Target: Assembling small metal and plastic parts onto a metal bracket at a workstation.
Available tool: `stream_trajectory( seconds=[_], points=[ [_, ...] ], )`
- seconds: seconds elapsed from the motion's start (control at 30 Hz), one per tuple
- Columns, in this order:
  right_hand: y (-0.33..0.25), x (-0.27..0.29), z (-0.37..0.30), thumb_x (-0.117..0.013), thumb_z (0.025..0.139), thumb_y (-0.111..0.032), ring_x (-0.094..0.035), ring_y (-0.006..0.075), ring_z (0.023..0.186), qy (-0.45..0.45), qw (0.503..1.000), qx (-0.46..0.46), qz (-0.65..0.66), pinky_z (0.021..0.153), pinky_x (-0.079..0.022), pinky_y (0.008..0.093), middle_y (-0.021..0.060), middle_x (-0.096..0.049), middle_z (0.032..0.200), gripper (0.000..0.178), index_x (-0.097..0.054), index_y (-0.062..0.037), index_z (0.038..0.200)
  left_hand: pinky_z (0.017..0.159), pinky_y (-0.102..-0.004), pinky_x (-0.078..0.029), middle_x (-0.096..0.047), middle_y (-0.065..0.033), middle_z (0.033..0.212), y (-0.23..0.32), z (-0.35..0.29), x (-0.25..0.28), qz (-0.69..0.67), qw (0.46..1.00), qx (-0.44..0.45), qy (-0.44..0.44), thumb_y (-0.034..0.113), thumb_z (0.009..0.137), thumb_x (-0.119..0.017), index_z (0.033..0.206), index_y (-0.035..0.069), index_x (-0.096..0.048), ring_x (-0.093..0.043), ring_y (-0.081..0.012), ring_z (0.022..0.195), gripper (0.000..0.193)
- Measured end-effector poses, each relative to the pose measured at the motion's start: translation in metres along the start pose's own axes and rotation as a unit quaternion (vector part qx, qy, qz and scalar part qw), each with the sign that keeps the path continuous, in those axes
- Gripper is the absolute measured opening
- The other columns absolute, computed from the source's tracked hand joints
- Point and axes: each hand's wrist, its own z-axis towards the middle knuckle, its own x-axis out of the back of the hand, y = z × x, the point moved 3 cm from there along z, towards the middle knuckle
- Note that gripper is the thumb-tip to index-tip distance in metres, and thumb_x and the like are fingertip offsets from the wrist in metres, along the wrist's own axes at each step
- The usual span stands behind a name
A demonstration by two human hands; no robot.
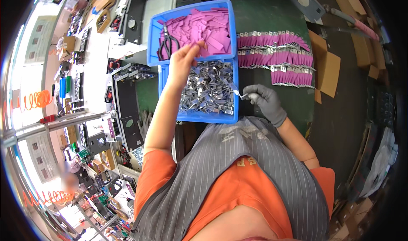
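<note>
My left hand (187, 56), bare, is over the blue bin (151, 37) of loose pink strips (212, 26). Its fingertips are pinched together among the strips; what lies between them is hard to make out. Black-handled scissors (169, 43) rest on the strips to the left of that hand. My right hand (267, 104) wears a grey glove and pinches a small bent metal bracket (237, 92) at the right rim of the nearer blue bin (212, 117). This nearer bin is filled with a heap of similar metal brackets (206, 86).
On the dark green table (272, 105), several rows of metal brackets with pink strips (276, 58) stand to the right of the bins. An open cardboard box (327, 66) adjoins the table's right edge. A grey glove (145, 122) and black panels (127, 113) are to the left.
</note>
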Motion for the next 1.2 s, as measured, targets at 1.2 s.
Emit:
stream_trajectory(
  seconds=[1.2],
  points=[
    [-0.057, -0.005, 0.018, -0.06, 0.088, -0.016, -0.063, 0.0155, 0.085, -0.212, 0.962, 0.054, -0.161, 0.078, -0.049, 0.0293, 0.0099, -0.066, 0.092, 0.026, -0.059, 0.0014, 0.107, 0.059, -0.0311, -0.05, -0.061, -0.0057, 0.072, -0.012, -0.094, -0.065, 0.322, 0.865, -0.227, -0.311, 0.018, 0.07, -0.077, 0.084, 0.007, -0.066, -0.062, -0.0214, 0.064, 0.02]
  ],
)
